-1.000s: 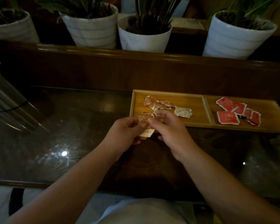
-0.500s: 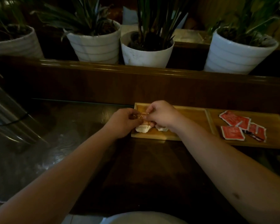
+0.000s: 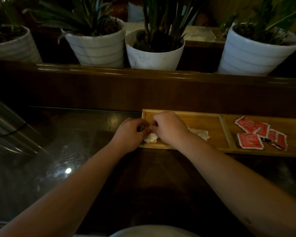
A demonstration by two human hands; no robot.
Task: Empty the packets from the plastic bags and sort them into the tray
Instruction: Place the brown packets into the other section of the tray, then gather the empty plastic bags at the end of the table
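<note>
- Looking down from the head camera, we have our left hand [image 3: 130, 132] and right hand [image 3: 167, 128] brought together over the left compartment of the wooden tray [image 3: 212, 115]; both are curled closed, fingertips pinching something small between them, though we cannot tell exactly what, since the knuckles hide it.
- A pale packet [image 3: 151, 138] lies in that compartment just below the pinch, touching or nearly touching our fingers; another crumpled pale packet [image 3: 201, 134] sits just beside the right wrist.
- The red packets [image 3: 256, 132] lie in the right compartment, well apart from both hands.
- We judge the risk to be a spill: if the pinch tears unevenly or slips, contents could drop onto the dark table [image 3: 75, 151] past the tray's near edge, or a pale packet could be nudged out by our wrists.
</note>
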